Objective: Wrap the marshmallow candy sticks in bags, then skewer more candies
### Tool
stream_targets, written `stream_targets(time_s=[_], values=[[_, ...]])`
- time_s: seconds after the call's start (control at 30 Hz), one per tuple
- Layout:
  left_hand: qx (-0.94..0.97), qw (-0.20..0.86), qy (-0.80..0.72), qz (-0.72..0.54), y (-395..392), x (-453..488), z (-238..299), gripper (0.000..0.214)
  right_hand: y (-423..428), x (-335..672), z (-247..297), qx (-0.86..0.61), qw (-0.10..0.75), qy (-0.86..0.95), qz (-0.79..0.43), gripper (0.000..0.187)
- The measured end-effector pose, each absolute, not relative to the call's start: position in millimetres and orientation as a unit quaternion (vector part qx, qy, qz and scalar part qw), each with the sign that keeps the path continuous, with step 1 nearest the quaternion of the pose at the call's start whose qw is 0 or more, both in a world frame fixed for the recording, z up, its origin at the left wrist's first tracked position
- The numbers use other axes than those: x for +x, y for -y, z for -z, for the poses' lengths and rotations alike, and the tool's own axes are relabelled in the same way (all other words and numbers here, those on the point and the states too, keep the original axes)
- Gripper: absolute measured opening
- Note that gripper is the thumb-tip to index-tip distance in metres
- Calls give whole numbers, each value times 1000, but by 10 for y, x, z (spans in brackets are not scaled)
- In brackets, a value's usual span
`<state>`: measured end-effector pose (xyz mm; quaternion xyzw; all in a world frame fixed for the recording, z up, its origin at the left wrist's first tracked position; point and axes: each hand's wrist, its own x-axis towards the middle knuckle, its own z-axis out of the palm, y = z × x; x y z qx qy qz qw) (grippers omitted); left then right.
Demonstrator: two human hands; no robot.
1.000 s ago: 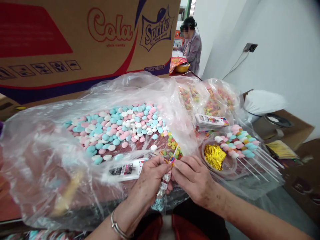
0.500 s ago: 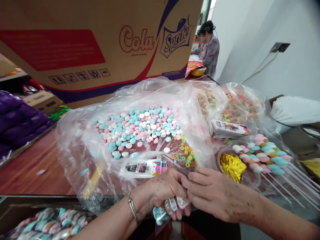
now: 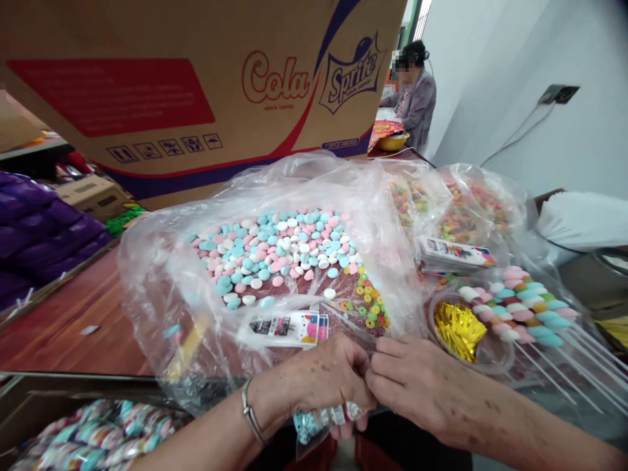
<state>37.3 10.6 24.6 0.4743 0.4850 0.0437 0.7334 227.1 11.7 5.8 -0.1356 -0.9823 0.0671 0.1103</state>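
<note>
At the near edge of the table [image 3: 110, 297], head view: I see the left hand [image 3: 326, 373] curled closed around a wrapped candy stick [image 3: 307, 426]. The pale-blue end in clear film pokes out below the palm, toward the lower left; the curled left fingers [image 3: 346, 430] pass under its middle. The other end runs in between the two hands, hidden from me.

Right hand [image 3: 417, 383]: fingers bent, tips meeting the left hand by its thumb. I can't tell how far they are open or whether they pinch anything.

Beyond the knuckles, near but apart, I note printed cards [image 3: 284, 329] and small ring candies [image 3: 367, 301]; pastel candies [image 3: 275, 245] lie farther back on plastic sheeting [image 3: 152, 288]. Right of the right hand: gold ties [image 3: 458, 333] in a round dish [image 3: 509, 358], then candy skewers [image 3: 527, 304]. Lower left, a box holds wrapped candies [image 3: 98, 437].
</note>
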Motion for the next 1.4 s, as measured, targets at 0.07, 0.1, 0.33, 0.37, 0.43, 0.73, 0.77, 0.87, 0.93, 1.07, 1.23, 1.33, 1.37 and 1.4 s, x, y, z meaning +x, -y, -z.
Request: stream_targets(time_s=[0.07, 0.1, 0.33, 0.37, 0.43, 0.73, 0.77, 0.87, 0.93, 1.07, 1.23, 1.33, 1.37, 1.4], values=[[511, 684, -519, -52, -84, 406, -240, 19, -112, 2252, -18, -135, 125, 982, -47, 12], [548, 633, -541, -82, -74, 425, -224, 19, -116, 2231, 12, -150, 142, 978, -34, 14], [736, 135, -548, -374, 26, 501, -29, 19, -365, 1987, 157, -420, 339, 824, -172, 19], [739, 117, -524, -406, 57, 493, -27, 18, -407, 1952, 120, -442, 357, 792, -223, 18], [723, 156, -499, -452, 119, 467, -43, 11, -449, 1882, 5, -456, 400, 740, -292, 17], [255, 697, -367, -560, -115, 53, -379, 53, -171, 1613, -230, -313, 461, 786, -267, 19], [271, 683, -338, -588, -126, -25, -438, 52, -184, 1614, -207, -323, 457, 785, -266, 20], [377, 720, -323, -485, -97, -179, -519, 65, -260, 1633, -152, -356, 457, 774, -256, 18], [377, 743, -385, -398, -76, -188, -484, 67, -280, 1626, -129, -343, 463, 786, -225, 17], [294, 728, -383, -487, -77, -79, -369, 45, -203, 1554, -74, -303, 437, 815, -230, 22], [261, 640, -360, -626, -76, 107, -304, 10, -102, 1441, 41, -346, 412, 766, -350, 20], [215, 591, -384, -676, -78, 182, -289, 11, -28, 1360, 113, -337, 398, 798, -300, 23], [210, 578, -394, -684, -60, 173, -298, 13, 1, 1341, 136, -321, 386, 821, -272, 25], [213, 572, -404, -682, -25, 136, -314, 14, 29, 1331, 156, -303, 370, 842, -248, 25]])
